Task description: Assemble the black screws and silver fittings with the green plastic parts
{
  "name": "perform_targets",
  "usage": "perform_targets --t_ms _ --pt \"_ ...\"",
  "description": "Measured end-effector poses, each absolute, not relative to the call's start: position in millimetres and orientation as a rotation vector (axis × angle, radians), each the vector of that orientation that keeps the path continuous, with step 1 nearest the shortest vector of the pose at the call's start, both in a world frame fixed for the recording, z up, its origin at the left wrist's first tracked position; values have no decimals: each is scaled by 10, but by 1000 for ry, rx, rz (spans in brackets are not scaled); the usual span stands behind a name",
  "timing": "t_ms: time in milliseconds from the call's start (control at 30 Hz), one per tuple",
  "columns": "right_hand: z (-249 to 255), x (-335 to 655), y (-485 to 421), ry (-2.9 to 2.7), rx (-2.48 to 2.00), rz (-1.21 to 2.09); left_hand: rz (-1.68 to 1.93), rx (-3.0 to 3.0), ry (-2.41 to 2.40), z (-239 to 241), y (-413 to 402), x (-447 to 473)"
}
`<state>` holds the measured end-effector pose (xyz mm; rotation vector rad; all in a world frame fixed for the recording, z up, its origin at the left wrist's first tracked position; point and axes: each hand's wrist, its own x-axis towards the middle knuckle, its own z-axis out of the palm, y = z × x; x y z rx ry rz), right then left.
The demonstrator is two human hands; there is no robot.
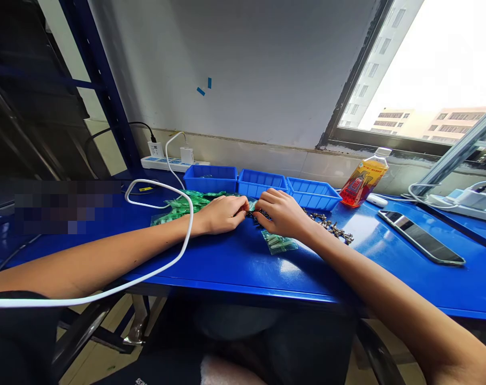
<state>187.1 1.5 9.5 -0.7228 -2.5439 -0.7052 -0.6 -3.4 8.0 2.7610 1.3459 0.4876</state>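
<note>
Left hand [225,215] and right hand [282,213], fingertips nearly meeting, any grip hidden: green packets [174,209] beside the left, loose metal parts [339,233] beside the right, blue bins [262,185] beyond both, presumably all for short reach.

I see green packets [200,201], blue bins [262,185], a deep-blue table [218,262], a white cable [46,302] and a yellow-and-red label [362,183].

We count 1 left hand [223,215], 1 right hand [282,213], 3 blue bins [262,185], 1 bottle [363,181], 1 phone [421,238] and 2 tape pieces [209,83]; the green packets [280,244] and metal parts [339,232] we cannot count.
</note>
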Motion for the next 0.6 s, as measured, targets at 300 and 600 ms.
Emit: perform_targets --t_ms 300,600 --pt "102 1801 -46 -2597 -687 -771 493 2815 1274 91 -44 -9" --pt "95 1799 -52 -2598 -688 -807 506 2814 1255 80 -32 -13"
